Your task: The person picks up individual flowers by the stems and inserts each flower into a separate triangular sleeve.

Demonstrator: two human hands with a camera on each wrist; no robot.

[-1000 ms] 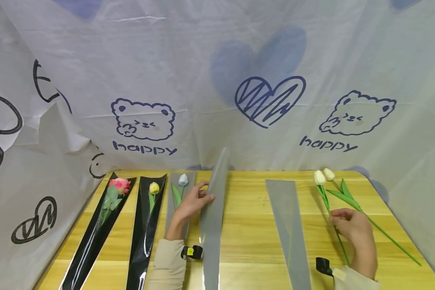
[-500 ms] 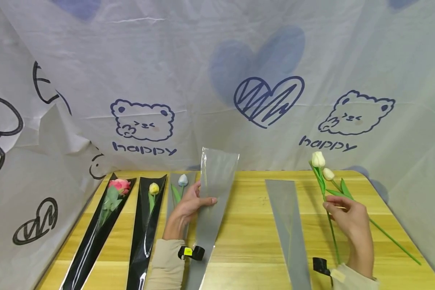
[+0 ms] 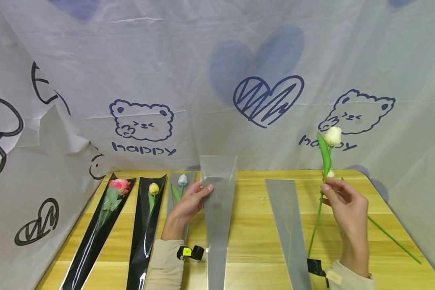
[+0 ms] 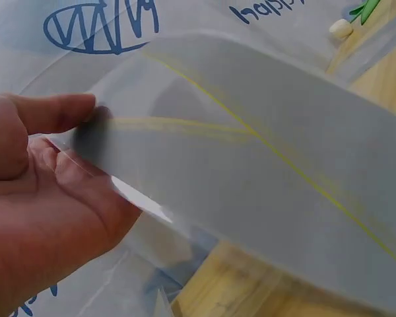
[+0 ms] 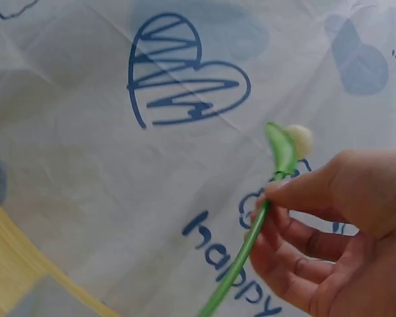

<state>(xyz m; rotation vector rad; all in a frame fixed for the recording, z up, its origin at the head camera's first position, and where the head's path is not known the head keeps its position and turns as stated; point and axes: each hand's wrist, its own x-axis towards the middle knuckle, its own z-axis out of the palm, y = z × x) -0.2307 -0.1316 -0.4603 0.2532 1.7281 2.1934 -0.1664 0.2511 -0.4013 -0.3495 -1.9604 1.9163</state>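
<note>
My left hand pinches the left edge of a grey translucent flower sleeve, thumb in front and fingers behind. In the left wrist view the sleeve spreads wide from the thumb, with yellow lines across it. On the right, my right hand pinches the green stem of a white tulip, which stands raised with its bloom up. The right wrist view shows thumb and fingertips on the tulip's stem, just below its leaf. Behind that hand a second white tulip lies on the table, partly hidden.
Another flat grey sleeve lies between my hands on the wooden table. To the left lie a wrapped pink flower, a yellow tulip in black wrap and a blue tulip in grey wrap. A printed cloth hangs behind.
My right hand has lifted the white tulip off the table, up and slightly left. My left hand has turned the sleeve so its broad face and top now face the head camera.
</note>
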